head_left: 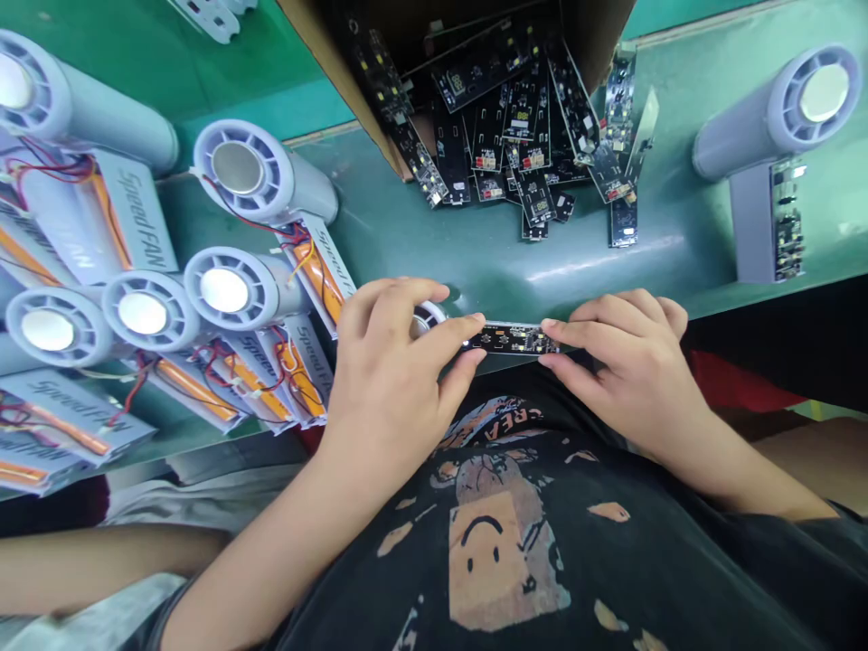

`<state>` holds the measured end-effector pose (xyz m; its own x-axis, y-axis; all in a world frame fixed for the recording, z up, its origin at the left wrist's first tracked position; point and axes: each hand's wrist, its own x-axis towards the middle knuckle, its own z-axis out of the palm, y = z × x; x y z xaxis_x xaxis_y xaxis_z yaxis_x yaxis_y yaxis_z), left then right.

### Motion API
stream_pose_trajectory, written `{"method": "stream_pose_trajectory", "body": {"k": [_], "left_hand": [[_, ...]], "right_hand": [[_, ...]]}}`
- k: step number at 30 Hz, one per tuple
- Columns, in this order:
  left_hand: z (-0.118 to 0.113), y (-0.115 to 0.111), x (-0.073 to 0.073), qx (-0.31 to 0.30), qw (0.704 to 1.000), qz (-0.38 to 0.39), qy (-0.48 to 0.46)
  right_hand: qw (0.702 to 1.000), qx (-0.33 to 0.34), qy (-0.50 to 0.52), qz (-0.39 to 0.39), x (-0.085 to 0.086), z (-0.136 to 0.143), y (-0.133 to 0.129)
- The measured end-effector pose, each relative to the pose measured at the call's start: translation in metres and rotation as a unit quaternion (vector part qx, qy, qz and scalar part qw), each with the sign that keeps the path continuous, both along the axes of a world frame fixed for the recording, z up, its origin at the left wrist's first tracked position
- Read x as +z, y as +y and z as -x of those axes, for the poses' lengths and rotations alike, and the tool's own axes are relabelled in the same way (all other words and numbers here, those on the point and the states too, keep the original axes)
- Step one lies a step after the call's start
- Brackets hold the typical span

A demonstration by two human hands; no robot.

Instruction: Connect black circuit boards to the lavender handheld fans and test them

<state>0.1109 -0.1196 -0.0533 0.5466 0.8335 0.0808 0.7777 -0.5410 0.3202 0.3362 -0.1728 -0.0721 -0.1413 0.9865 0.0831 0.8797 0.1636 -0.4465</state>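
A narrow black circuit board [505, 338] is held level near the front edge of the bench, its parts facing up. My left hand [400, 362] is closed, with thumb and forefinger pinching the board's left end. Below that hand's curled fingers shows part of a round, silver-centred fan end [427, 318]; the rest is hidden, so I cannot tell whether the board is joined to it. The thumb and fingertips of my right hand [620, 353] pinch the board's right end.
A cardboard box [339, 81] lies open at the back, loose circuit boards [488, 136] spilling from it. Several grey handheld fans [248, 176] with orange batteries and red wires crowd the left. Another fan [779, 117] with a board stands at right. A neighbour's arm [101, 565] is at lower left.
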Motion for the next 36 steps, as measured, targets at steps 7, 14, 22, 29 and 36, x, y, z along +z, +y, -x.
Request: {"method": "stream_pose_trajectory", "body": {"k": [7,14,22,29,36], "left_hand": [[0.000,0.000,-0.003,-0.002,1.000,-0.023,-0.017],[-0.001,0.000,-0.004,0.001,1.000,-0.018,-0.026],[-0.009,-0.012,-0.003,-0.009,0.997,-0.073,-0.013],[-0.015,-0.005,-0.001,-0.046,0.998,-0.045,-0.014],[-0.020,-0.001,0.003,-0.036,0.999,0.004,-0.015]], "right_hand": [[0.996,0.005,0.063,0.062,0.008,-0.008,0.004],[0.999,-0.002,-0.015,-0.033,0.005,0.008,0.000],[0.997,-0.005,-0.062,-0.037,0.007,0.010,0.000],[0.999,-0.002,-0.018,-0.027,-0.002,0.003,-0.003],[0.999,-0.022,0.047,-0.007,-0.004,-0.002,-0.005]]}}
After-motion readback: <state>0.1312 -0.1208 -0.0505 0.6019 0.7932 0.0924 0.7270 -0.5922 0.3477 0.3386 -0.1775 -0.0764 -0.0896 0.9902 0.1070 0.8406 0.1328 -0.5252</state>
